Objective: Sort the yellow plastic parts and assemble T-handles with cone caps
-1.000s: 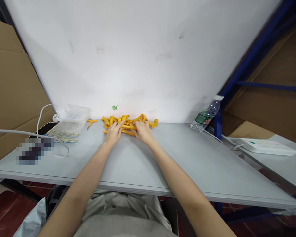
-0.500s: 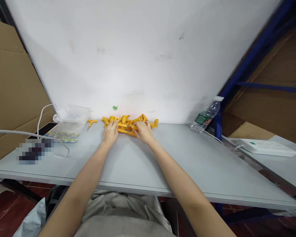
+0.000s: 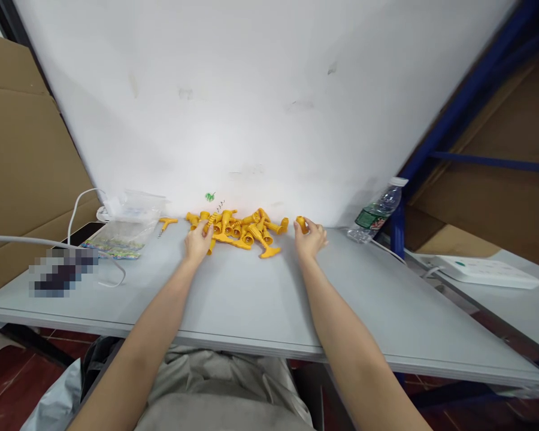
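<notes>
I'm getting bright light on the white panel [image 3: 260,120], soft shadows on the bench [image 3: 247,299], edges stretched (pixelated patch [image 3: 63,273] at left).

My counter [image 3: 242,299] is grey, its near edge running across in front of me. Yellow pieces [image 3: 236,240] lie heaped towards its back, some overlapping. To their left I have a corkscrew [image 3: 166,221], a clear bag [image 3: 123,232], a black slab [image 3: 87,232] and a looping white cable [image 3: 123,269]; well to the right sits a bottle [image 3: 377,209].
</notes>
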`<state>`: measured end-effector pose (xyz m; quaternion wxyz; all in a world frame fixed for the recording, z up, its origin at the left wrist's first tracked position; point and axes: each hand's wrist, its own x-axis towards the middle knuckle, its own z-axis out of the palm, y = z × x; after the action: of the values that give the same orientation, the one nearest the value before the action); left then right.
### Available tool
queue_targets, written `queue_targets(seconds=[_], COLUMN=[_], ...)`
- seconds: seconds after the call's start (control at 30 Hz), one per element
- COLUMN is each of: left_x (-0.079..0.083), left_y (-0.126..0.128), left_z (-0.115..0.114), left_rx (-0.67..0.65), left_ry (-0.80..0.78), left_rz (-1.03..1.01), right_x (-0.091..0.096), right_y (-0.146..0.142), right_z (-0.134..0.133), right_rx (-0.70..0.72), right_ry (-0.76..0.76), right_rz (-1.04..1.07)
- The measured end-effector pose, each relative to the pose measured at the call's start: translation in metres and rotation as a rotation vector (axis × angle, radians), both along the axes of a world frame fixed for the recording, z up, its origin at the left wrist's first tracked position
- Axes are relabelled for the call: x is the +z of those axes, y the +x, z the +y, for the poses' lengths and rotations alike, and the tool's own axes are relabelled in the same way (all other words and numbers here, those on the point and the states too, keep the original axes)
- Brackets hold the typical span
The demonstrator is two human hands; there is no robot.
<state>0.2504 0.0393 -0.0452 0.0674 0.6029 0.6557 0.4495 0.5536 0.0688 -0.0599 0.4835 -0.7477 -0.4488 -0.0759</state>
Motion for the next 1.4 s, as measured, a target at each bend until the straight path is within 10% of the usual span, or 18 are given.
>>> queue_targets(seconds=[0.33, 0.93, 1.4], left_x=[-0.014, -0.027, -0.027], left_y=[-0.009, -0.012, -0.027], left_z=[0.018, 0.034, 0.047], left_rx=[0.014, -0.056, 0.072], left_ry=[0.218, 0.187, 0.217], left_rz=[-0.353, -0.882, -0.799], right_x=[-0.018, -0.023, -0.029], right_y=[0.018, 0.012, 0.012], right_z=[0.009, 0.011, 0.019], right_rx=[-0.051, 0.199, 0.221], right_ry=[-0.314, -0.704, -0.718], right_rz=[0.274, -0.15, -0.168])
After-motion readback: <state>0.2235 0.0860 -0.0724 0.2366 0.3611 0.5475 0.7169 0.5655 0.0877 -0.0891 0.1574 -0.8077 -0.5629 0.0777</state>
